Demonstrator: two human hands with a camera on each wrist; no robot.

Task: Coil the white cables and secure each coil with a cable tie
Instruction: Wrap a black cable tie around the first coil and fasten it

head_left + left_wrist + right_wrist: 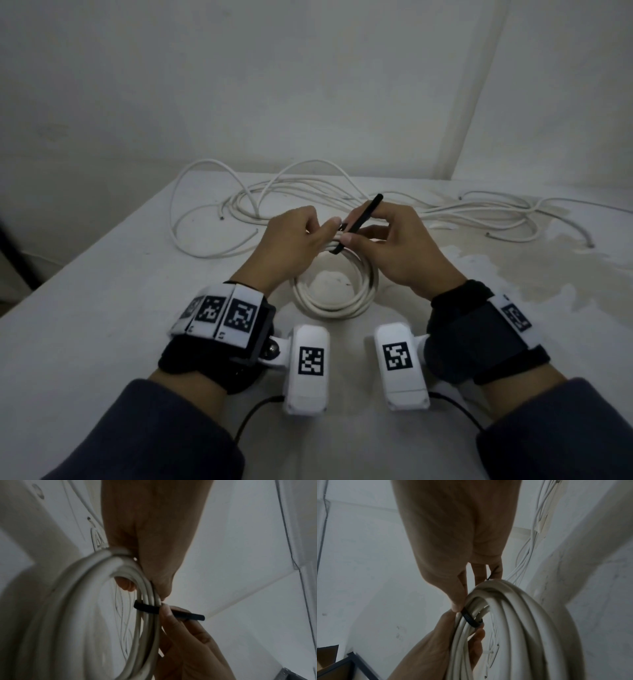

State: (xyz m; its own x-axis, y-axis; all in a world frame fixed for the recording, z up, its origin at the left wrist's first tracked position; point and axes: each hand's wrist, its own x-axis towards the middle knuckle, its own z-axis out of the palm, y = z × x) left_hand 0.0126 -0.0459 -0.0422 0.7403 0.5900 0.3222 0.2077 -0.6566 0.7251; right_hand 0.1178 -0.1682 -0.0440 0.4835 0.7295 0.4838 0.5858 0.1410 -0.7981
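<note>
One coil (337, 294) pinched at top by left hand (291, 240); right hand (400, 240) pinches tie (359, 219) wrapped beside left fingertips. Springy, light; hold strands bunched beside tie.

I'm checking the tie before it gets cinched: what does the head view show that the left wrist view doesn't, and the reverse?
Only the head view shows the loose white cables still uncoiled on the table behind the hands, and the tie's free tail sticking up.

Only the left wrist view shows the black cable tie crossing the strands from below.

Both show the left hand holding the coil and the right hand pinching the tie.
</note>
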